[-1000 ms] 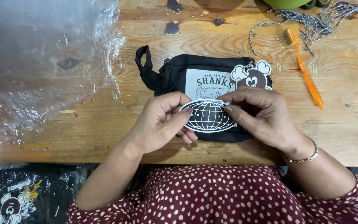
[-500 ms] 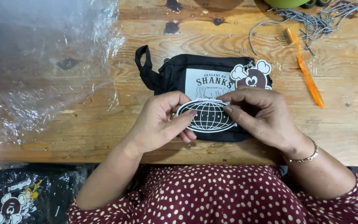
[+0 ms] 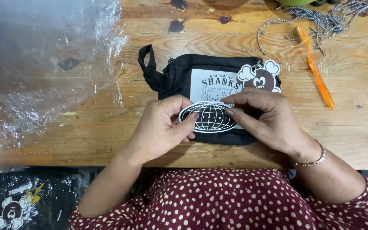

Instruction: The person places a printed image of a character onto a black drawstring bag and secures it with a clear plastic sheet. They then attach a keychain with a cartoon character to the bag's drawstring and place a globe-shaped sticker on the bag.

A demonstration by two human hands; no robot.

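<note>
Oval globe sticker (image 3: 209,117) has barely shifted on the black pouch (image 3: 179,72), left hand (image 3: 160,130) and right hand (image 3: 263,117) still pinching its ends, perhaps pressing it flat on the wooden table (image 3: 354,123).

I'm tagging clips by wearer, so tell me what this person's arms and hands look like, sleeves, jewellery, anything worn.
Both forearms are bare, with no gloves. The left hand shows no jewellery. The right hand has a thin metal bracelet at the wrist. The dark red garment with white dots appears to reach the upper arms.
</note>
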